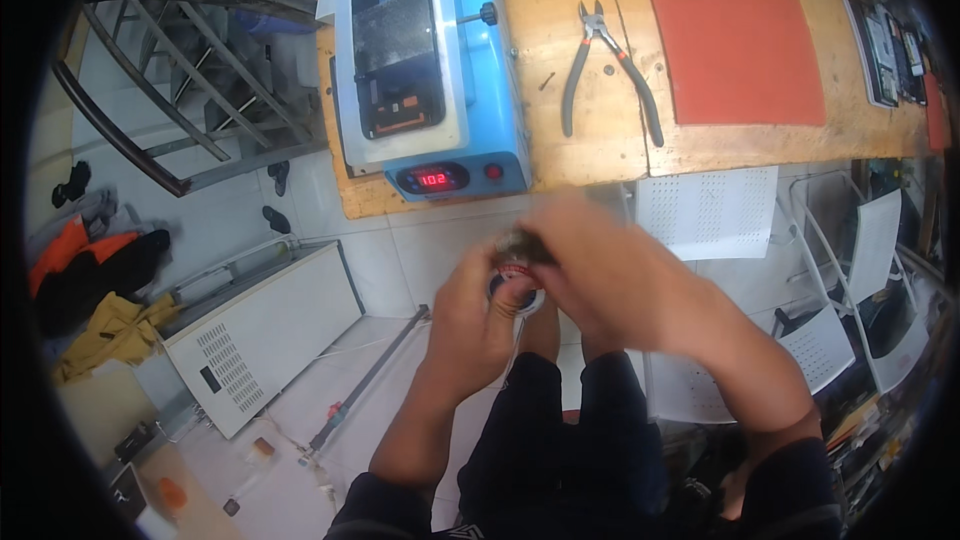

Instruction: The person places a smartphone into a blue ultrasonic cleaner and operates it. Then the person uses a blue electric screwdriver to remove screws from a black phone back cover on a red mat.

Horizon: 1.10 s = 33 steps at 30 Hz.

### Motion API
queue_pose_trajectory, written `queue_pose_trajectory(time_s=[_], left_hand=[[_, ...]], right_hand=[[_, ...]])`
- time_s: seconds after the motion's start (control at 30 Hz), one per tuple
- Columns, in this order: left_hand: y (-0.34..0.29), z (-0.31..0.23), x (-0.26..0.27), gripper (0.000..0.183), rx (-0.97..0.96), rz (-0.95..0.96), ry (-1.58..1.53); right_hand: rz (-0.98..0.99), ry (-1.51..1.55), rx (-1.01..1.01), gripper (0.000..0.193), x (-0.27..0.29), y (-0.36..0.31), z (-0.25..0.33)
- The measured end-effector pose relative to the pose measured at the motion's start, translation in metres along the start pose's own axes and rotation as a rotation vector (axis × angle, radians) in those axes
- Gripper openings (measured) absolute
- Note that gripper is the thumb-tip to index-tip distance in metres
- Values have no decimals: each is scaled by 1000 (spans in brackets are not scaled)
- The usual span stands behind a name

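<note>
"Where's the small round container [514, 270]?"
"Mid-frame, below the blue phone-screen separator [500, 90]; the left hand [468, 312] has its fingers curled around it."
"Right hand [605, 265]?"
"At its top, too blurred to tell its fingers' opening or hold."

Left grip [468, 312] plus right grip [605, 270] makes two, lol, and just one small roundish container [513, 269] between them. One wooden surface [545, 0], one blue machine [497, 90] with one phone [397, 25] on it, one pair of pliers [597, 30], one red mat [735, 45]. Phone-like bits at the right: too jumbled to count tbh.
</note>
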<state>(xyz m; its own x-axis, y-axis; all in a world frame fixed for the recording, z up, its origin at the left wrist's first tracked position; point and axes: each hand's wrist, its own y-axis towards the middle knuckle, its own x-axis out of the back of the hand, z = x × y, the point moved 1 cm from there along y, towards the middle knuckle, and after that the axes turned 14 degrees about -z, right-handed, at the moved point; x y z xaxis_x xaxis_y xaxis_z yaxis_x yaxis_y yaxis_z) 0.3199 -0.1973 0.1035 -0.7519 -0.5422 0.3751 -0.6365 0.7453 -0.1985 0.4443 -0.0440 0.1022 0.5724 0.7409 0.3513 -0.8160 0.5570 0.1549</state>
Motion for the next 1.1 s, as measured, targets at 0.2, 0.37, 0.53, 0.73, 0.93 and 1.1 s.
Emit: queue_pose_trajectory(time_s=[0.2,0.37,0.53,0.73,0.93,1.1], left_hand=[[18,7,29,31,-314,-452,64],[36,18,51,15,-592,-672,354],[41,30,47,18,-640,-717,416],[47,43,43,19,-730,-752,493],[49,52,46,19,-795,-766,510],[51,59,41,20,-766,-789,496]], right_hand=[[-383,29,313,45,15,53,-36],[-267,-6,441,43,29,86,-50],[-578,222,693,36,2,115,-59],[-566,283,629,35,3,113,-61],[-657,276,691,31,-2,115,-62],[-644,281,625,29,-2,114,-66]])
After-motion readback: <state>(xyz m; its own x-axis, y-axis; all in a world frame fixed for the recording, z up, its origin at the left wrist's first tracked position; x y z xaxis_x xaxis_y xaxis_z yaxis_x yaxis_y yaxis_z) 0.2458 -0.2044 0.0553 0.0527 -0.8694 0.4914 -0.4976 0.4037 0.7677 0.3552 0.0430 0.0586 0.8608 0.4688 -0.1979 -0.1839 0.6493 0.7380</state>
